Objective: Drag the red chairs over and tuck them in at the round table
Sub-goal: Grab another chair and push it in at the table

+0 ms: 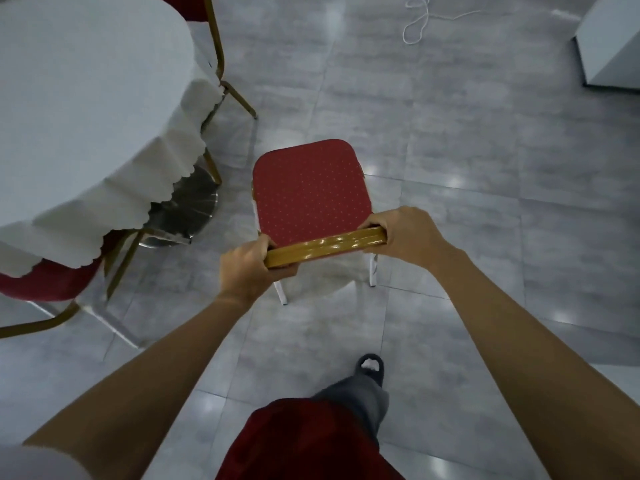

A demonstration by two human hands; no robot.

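Observation:
A red chair (311, 188) with a dotted seat and a gold backrest rail stands on the floor just right of the round table (79, 109), which wears a white scalloped cloth. My left hand (247, 268) grips the left end of the gold rail. My right hand (405, 233) grips its right end. The seat faces away from me, and the chair's front legs are hidden under the seat. A second red chair (45, 282) sits tucked under the cloth at the lower left. A third one (216, 57) stands behind the table at the top.
The table's shiny metal base (183, 209) shows beneath the cloth, close to the held chair's left side. A white cord (420, 19) lies looped on the grey tiled floor at the top. A white box (613, 46) stands at the upper right. My foot (370, 368) is behind the chair.

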